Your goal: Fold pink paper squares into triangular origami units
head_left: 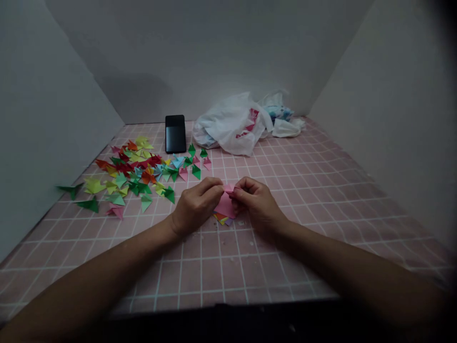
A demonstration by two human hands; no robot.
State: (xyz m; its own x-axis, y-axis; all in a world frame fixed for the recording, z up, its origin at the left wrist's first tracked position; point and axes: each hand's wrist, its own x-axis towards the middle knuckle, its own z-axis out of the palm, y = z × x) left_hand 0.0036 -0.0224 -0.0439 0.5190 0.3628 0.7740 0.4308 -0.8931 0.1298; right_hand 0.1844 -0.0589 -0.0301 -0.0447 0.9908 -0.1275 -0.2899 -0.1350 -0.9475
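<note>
A small folded piece of pink origami paper [229,188] is pinched between my two hands, near the middle of the table. My left hand [200,202] grips its left side with thumb and forefinger closed. On its right side, my right hand [257,202] pinches the paper with curled fingers. Just below lies a stack of coloured paper sheets [224,207], pink on top, with yellow, orange and purple corners showing at the bottom. Part of the stack is hidden by my fingers.
To the left spreads a pile of folded paper cranes [137,186] in several colours. Behind it a black phone [175,134] lies near the back wall. White plastic bags [232,124] sit at the back centre. Walls enclose the pink checked tablecloth [321,181] on three sides.
</note>
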